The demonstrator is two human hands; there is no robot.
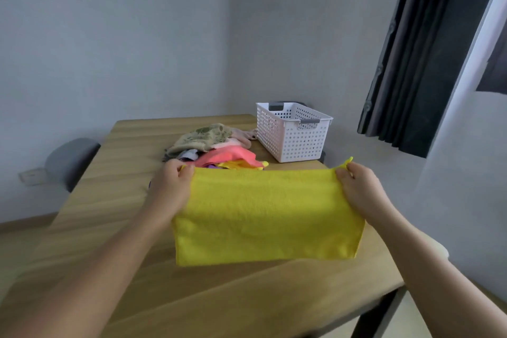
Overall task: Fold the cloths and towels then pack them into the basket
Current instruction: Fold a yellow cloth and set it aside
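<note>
A yellow cloth (269, 214) hangs stretched above the wooden table (115, 217), doubled over so it forms a wide rectangle. My left hand (171, 186) pinches its top left corner and my right hand (359, 186) pinches its top right corner. Behind the cloth lies a loose pile of cloths (216, 145): a beige patterned one on top, pink, coral and yellow ones below. The white perforated basket (293, 132) with grey handles stands at the table's far right corner; I see nothing inside it.
A grey chair back (71, 159) shows past the table's left edge. Dark curtains (422, 57) hang at the right by the wall. The table's right edge runs close to my right forearm.
</note>
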